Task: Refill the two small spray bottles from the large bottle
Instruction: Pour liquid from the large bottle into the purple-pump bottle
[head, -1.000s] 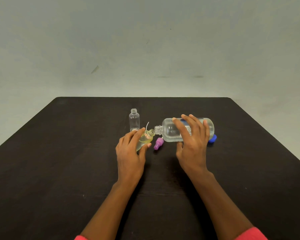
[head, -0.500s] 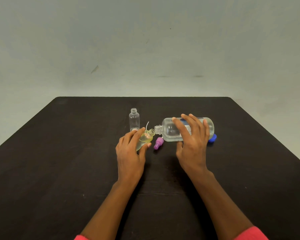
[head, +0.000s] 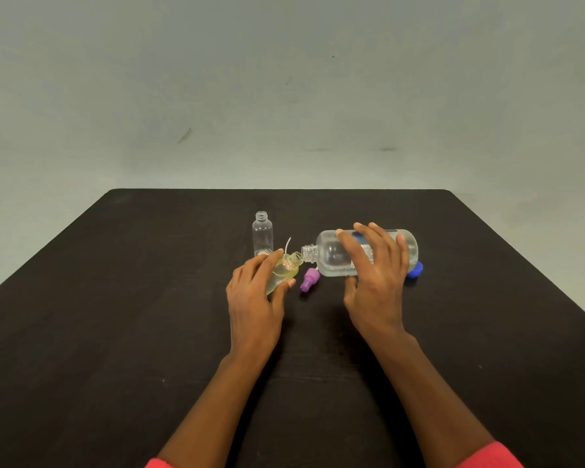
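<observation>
My right hand [head: 375, 282] grips the large clear bottle [head: 335, 255], which lies nearly horizontal with its open neck pointing left. My left hand [head: 254, 298] holds a small yellowish bottle [head: 284, 270], tilted so its open mouth meets the large bottle's neck. A second small clear bottle [head: 262, 233] stands upright and uncapped just behind my left hand. A purple spray cap [head: 309, 279] lies on the table between my hands, and a thin white dip tube [head: 287, 245] sticks up behind the yellowish bottle. A blue cap [head: 415, 270] lies behind my right hand.
Everything rests on a dark table [head: 115, 332] whose far edge runs below a plain pale wall [head: 284, 96]. The table's right edge slants down towards the frame's right side.
</observation>
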